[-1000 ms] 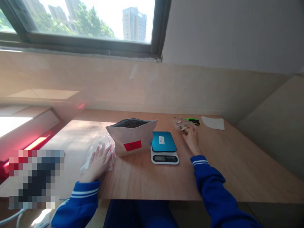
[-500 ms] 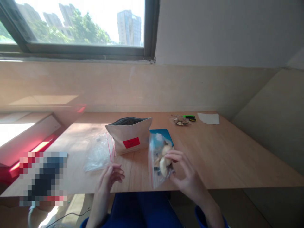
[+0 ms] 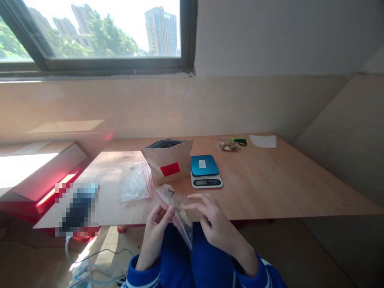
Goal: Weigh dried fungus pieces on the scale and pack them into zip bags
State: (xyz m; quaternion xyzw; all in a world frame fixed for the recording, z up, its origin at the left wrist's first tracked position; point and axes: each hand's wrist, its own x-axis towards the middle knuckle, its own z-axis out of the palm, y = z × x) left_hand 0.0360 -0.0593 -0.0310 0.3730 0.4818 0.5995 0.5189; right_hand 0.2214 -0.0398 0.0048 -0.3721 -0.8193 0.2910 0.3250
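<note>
My left hand (image 3: 158,218) pinches the zip edge of a clear zip bag (image 3: 183,228), which hangs tilted over the table's front edge. Pale pieces that look like dried mushrooms lie inside it, partly blurred. My right hand (image 3: 214,218) is at the bag's right side with fingers stretched and apart; a fingertip reaches the bag, though whether it touches I cannot tell. Behind the hands stands an open kraft pouch (image 3: 168,160) with a red label. Right of the pouch is a kitchen scale (image 3: 207,172) with a blue top and nothing on it.
Clear empty zip bags (image 3: 136,182) lie left of the pouch. Farther back are a bag of mushroom pieces (image 3: 230,147), a green-and-black screwdriver (image 3: 239,141) and white paper (image 3: 263,141). A pixelated dark object (image 3: 78,210) rests at the left, with cables (image 3: 99,252) below.
The zip bag has moved left and down from in front of the scale, uncovering it. My left hand has taken its edge, while my right hand has loosened its hold.
</note>
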